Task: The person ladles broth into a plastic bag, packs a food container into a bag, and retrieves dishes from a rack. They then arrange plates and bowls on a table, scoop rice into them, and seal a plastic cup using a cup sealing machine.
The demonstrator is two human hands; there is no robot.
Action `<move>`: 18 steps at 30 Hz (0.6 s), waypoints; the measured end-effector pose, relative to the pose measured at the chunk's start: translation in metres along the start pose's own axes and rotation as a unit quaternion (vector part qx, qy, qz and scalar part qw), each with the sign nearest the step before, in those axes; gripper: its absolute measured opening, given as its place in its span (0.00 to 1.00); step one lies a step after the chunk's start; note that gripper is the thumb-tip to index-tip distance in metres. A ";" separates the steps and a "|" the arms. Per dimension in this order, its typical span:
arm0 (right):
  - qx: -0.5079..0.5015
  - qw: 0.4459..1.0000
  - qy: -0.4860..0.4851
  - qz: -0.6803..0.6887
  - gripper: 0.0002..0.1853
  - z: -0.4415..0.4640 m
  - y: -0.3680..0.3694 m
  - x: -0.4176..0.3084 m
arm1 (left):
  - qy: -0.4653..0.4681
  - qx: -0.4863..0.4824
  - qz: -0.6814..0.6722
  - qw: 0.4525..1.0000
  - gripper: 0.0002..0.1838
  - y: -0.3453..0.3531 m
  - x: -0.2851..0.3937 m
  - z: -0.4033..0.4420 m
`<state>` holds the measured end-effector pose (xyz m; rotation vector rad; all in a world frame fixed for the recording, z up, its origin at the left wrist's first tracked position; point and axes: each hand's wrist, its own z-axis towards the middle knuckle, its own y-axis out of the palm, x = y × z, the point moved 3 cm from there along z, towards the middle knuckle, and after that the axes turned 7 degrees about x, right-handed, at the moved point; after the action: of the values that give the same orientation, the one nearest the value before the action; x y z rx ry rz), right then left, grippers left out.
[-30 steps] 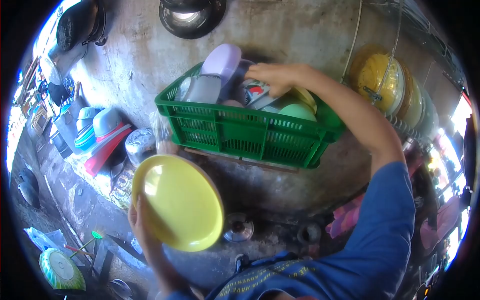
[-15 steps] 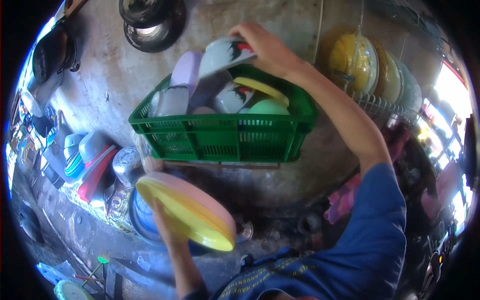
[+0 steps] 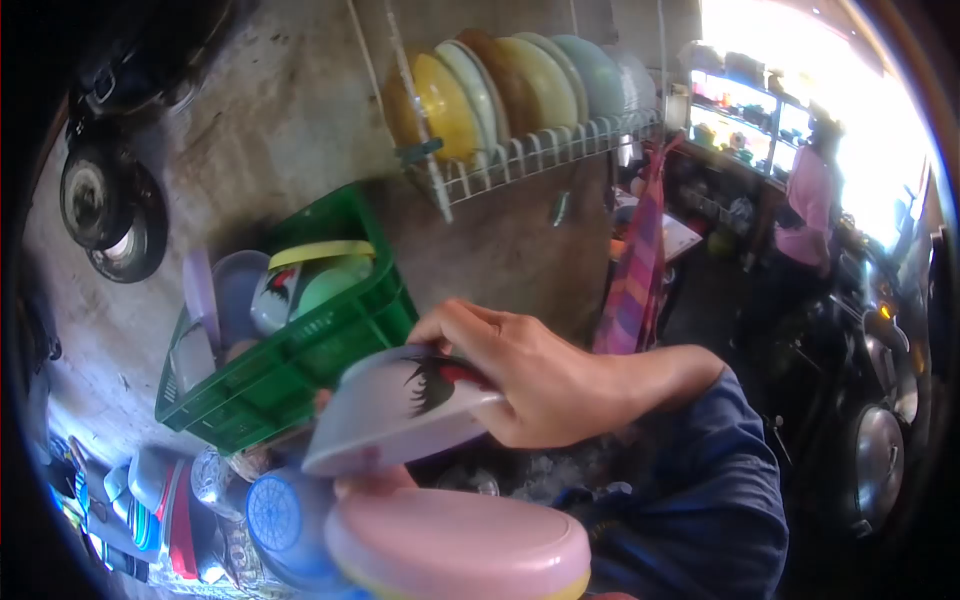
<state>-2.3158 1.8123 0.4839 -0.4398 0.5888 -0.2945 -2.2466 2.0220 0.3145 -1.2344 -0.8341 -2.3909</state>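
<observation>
My right hand [image 3: 530, 375] grips a white bowl [image 3: 385, 425] with a black and red rooster picture, tilted with its base up. Just below it is a pink oval dish [image 3: 450, 535] stacked with a yellow one [image 3: 560, 592], both bottom up. My left hand [image 3: 378, 482] holds this stack; only some fingers show between the bowl and the pink dish. The green basket [image 3: 335, 350] behind them contains a second rooster bowl [image 3: 273, 298], a pale green bowl [image 3: 335, 285], a yellow rim piece [image 3: 320, 252] and purple dishes [image 3: 200, 290].
A wire rack [image 3: 550, 150] on the wall holds several upright plates. Dark pans [image 3: 100, 195] hang at the left. A blue basin [image 3: 275, 515] and several other dishes are at lower left. A person in pink [image 3: 805, 200] stands at the far right, beyond a striped cloth [image 3: 635, 270].
My right hand has brought the rooster bowl from above the basket down to just over the pink and yellow stack. The view has turned right, and the stack now shows its pink underside.
</observation>
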 end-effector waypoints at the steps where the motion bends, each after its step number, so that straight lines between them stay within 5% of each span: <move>1: -0.007 1.000 0.027 -0.001 0.14 -0.008 -0.002 0.009 | 0.029 -0.046 0.030 0.998 0.14 -0.002 -0.002 -0.013; 5: -0.064 0.990 0.123 -0.007 0.22 -0.037 -0.020 0.042 | 0.150 -0.216 0.156 0.952 0.14 0.003 0.002 -0.071; 7: -0.077 0.991 0.110 0.012 0.25 -0.048 -0.032 0.053 | -0.118 -0.173 -0.120 0.970 0.14 0.038 0.015 -0.091; 8: -0.104 0.990 0.092 0.019 0.23 -0.049 -0.040 0.055 | -0.201 -0.162 -0.142 0.956 0.17 0.048 0.017 -0.099; 11: -0.156 0.979 0.128 0.027 0.21 -0.061 -0.061 0.072 | -0.325 -0.142 -0.233 0.906 0.21 0.077 -0.011 -0.122; 18: -0.270 0.943 0.151 0.119 0.27 -0.079 -0.120 0.129 | -0.320 -0.196 -0.219 0.901 0.28 0.122 -0.027 -0.161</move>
<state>-2.2769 1.6334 0.4224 -0.8521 1.0225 0.0430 -2.2685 1.8260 0.2614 -2.2905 -0.9012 -2.5960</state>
